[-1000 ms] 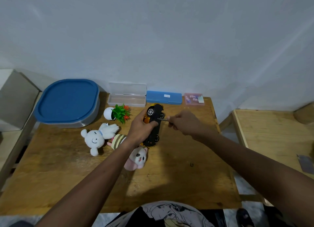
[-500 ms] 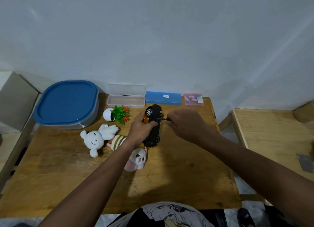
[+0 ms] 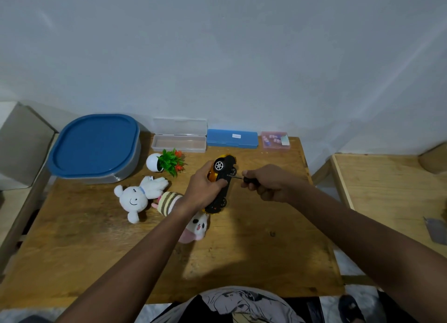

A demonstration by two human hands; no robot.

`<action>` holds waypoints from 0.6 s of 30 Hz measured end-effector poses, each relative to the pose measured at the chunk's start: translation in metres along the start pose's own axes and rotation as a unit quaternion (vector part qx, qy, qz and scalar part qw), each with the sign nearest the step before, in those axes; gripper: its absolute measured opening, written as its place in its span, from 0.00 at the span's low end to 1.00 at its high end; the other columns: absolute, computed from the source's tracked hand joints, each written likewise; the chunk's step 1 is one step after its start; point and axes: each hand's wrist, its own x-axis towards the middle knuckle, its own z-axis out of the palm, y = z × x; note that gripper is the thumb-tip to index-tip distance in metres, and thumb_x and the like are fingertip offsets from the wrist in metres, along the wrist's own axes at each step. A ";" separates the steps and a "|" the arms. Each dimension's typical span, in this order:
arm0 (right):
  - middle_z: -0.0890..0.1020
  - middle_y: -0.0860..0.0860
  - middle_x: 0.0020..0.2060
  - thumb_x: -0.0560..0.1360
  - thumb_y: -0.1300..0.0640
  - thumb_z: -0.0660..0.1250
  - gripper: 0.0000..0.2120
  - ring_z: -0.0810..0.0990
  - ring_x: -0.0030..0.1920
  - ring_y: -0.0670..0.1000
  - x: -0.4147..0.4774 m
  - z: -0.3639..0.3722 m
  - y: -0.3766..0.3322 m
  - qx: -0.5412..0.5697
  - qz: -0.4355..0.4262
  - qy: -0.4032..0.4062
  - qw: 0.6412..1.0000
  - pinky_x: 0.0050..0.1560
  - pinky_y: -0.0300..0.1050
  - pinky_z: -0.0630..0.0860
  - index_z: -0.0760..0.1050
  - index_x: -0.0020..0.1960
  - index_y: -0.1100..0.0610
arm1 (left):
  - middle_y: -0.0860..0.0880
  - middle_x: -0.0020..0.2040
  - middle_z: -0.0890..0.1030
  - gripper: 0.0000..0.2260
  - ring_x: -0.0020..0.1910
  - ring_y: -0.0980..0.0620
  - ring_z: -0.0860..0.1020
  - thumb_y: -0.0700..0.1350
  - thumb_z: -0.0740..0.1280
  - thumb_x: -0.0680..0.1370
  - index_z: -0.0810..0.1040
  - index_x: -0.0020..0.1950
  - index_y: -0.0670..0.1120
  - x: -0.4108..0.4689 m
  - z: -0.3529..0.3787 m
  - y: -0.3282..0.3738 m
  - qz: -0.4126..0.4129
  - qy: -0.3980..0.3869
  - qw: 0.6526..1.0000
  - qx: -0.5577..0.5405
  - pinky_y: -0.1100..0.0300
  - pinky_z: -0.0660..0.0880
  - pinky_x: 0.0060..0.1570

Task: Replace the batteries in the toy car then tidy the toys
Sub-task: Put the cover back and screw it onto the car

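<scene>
My left hand [image 3: 202, 189] grips an orange and black toy car [image 3: 223, 175], held on its side above the wooden table [image 3: 96, 245] with its black underside facing right. My right hand [image 3: 271, 183] is closed around a small black-handled screwdriver [image 3: 246, 178] whose thin metal tip touches the car's underside. A small pink clear box [image 3: 275, 140] with batteries sits at the table's back right. A white plush bunny [image 3: 137, 195], a striped plush [image 3: 168, 201] and a pink-and-white plush [image 3: 197, 228] lie left of and below my left hand.
A big grey tub with a blue lid [image 3: 95, 147] stands at the back left. An open clear case [image 3: 180, 138] and a blue case [image 3: 232, 138] line the back edge. A small fake plant in a white pot [image 3: 167, 164] lies on its side. A second wooden surface [image 3: 387, 189] is at right.
My right hand has twisted around the screwdriver, whose tip stays at the car's underside. The left hand keeps the car in nearly the same place.
</scene>
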 end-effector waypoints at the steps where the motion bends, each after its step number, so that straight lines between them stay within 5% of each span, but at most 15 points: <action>1: 0.76 0.50 0.28 0.81 0.50 0.63 0.17 0.64 0.24 0.44 0.000 -0.001 0.001 0.000 0.008 -0.006 1.000 0.26 0.37 0.60 0.81 0.50 0.64 | 0.52 0.53 0.82 0.19 0.51 0.54 0.81 0.40 0.71 0.76 0.75 0.66 0.50 -0.001 0.001 0.000 -0.004 -0.003 1.000 -0.001 0.54 0.80 0.52; 7: 0.79 0.51 0.33 0.81 0.49 0.64 0.17 0.66 0.28 0.46 0.004 -0.006 0.002 -0.039 -0.052 0.025 0.998 0.27 0.38 0.62 0.82 0.49 0.62 | 0.46 0.53 0.82 0.13 0.53 0.46 0.81 0.41 0.67 0.77 0.76 0.61 0.51 0.003 0.003 0.006 -0.066 -0.031 0.993 -0.096 0.55 0.79 0.46; 11: 0.82 0.51 0.34 0.80 0.48 0.64 0.17 0.67 0.29 0.46 0.008 -0.010 0.005 -0.041 -0.078 0.032 0.996 0.28 0.39 0.63 0.82 0.48 0.60 | 0.39 0.58 0.80 0.19 0.54 0.41 0.80 0.43 0.61 0.76 0.73 0.68 0.43 0.008 0.002 0.009 -0.125 -0.079 0.964 -0.220 0.52 0.79 0.45; 13: 0.82 0.51 0.33 0.80 0.47 0.65 0.17 0.67 0.30 0.47 0.010 -0.012 0.006 -0.026 -0.073 0.026 0.997 0.29 0.39 0.63 0.82 0.49 0.61 | 0.39 0.56 0.80 0.25 0.53 0.43 0.80 0.45 0.62 0.74 0.71 0.70 0.40 0.007 -0.001 0.009 -0.149 -0.101 0.946 -0.270 0.51 0.79 0.47; 18: 0.82 0.52 0.35 0.80 0.48 0.66 0.17 0.67 0.29 0.46 0.018 -0.016 0.008 -0.013 -0.074 0.019 0.997 0.28 0.38 0.62 0.82 0.50 0.61 | 0.38 0.64 0.80 0.18 0.63 0.39 0.79 0.40 0.59 0.81 0.73 0.71 0.46 0.010 -0.007 0.004 -0.163 -0.138 0.930 -0.299 0.43 0.78 0.59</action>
